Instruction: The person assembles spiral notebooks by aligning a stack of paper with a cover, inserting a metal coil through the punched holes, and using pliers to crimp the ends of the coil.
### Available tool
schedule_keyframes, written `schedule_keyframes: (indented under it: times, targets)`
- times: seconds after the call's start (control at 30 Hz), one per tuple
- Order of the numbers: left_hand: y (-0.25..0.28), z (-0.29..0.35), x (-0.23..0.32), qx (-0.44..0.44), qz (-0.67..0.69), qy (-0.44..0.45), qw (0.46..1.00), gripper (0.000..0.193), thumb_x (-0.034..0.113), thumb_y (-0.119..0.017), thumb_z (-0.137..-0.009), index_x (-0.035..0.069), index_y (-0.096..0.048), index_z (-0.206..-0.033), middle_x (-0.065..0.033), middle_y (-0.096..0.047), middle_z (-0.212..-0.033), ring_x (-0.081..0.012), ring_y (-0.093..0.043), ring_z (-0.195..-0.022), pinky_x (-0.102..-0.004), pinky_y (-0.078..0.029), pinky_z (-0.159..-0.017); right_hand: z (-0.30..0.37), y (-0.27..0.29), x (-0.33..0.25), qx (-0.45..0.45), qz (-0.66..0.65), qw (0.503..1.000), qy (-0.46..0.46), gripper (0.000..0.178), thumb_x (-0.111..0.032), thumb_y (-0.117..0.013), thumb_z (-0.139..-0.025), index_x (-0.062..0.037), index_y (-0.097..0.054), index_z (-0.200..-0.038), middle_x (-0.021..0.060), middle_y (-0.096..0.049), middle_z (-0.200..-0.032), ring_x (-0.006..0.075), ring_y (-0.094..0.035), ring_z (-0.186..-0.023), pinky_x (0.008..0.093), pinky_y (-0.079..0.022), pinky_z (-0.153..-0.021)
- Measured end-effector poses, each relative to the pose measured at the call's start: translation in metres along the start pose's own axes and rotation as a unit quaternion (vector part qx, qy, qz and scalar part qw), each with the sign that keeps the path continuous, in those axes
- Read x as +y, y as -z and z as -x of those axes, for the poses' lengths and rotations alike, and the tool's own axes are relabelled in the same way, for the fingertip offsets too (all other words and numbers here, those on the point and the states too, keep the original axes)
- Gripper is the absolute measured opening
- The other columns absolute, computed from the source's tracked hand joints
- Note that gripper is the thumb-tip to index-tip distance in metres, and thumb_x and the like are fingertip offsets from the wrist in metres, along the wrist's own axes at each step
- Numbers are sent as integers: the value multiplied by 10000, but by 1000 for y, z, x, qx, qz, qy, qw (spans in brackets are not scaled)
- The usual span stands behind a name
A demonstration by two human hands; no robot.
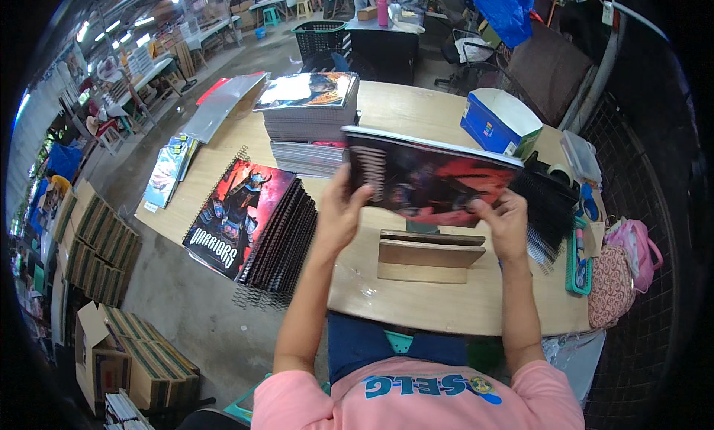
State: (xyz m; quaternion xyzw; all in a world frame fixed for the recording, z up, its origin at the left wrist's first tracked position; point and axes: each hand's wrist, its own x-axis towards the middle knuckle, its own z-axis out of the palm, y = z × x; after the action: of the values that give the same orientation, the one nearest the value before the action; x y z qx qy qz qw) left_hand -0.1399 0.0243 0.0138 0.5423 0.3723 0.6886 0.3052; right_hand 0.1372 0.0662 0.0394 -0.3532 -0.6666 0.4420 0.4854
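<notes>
Both my hands hold a notebook [428, 179] with a dark and red illustrated cover, tilted above the table. My left hand [343, 211] grips its left end, thumb on the cover. At its lower right corner, my right hand [506, 223] pinches the edge. Just below is a slotted wooden stand [424, 270]. To the left, a pile of spiral-bound notebooks [242, 214] shows a red cover with an armoured figure and black coils along the edges. Behind my left hand rises a tall stack of unbound books [309, 121] with a glossy cover on top.
Black plastic coils [547, 203] lie right of my right hand, near a blue box [502, 121] and a green tray [579, 263]. Clear sheets [223, 107] and printed covers [169, 173] sit at the table's left edge. Cartons [149, 348] stand on the floor.
</notes>
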Motion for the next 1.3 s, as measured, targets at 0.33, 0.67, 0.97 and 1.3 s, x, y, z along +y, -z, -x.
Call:
schedule_keyframes:
  times: [0.33, 0.67, 0.97, 1.3]
  targets:
    - [66, 63, -52, 117, -21, 62, 991, 406, 36, -591, -901, -6, -485, -1291, -75, -573, -1212, -163, -538, -1100, -303, -401, -982, 5, -87, 13, -83, 62, 992, 69, 247, 68, -594, -790, 39, -661, -1026, 174, -702, -825, 112, -661, -765, 281, -505, -678]
    - [69, 69, -48, 134, -31, 44, 989, 405, 44, -598, -906, -10, -484, -1290, -76, -584, -1178, -153, -547, -1054, -289, -415, -944, 2, -92, 16, -101, 45, 992, 52, 238, 55, -588, -811, 41, -654, -1038, 138, -688, -870, 90, -612, -762, 263, -492, -705]
    - [74, 73, -51, 149, -32, 49, 987, 423, 52, -622, -900, -9, -477, -1292, -74, -580, -1173, -153, -543, -1048, -286, -418, -932, 2, -92, 12, -99, 76, 991, 43, 256, 133, -529, -803, 66, -643, -1022, 24, -664, -880, 49, -554, -804, 217, -477, -723]
    - [78, 78, -57, 132, -29, 49, 990, 518, 47, -617, -909, 13, -411, -1383, -80, -530, -1315, -170, -504, -1190, -305, -382, -1016, 6, -97, 7, -88, 68, 992, 65, 268, 116, -512, -783, 62, -648, -1008, 87, -685, -848, 80, -597, -781, 247, -500, -724]
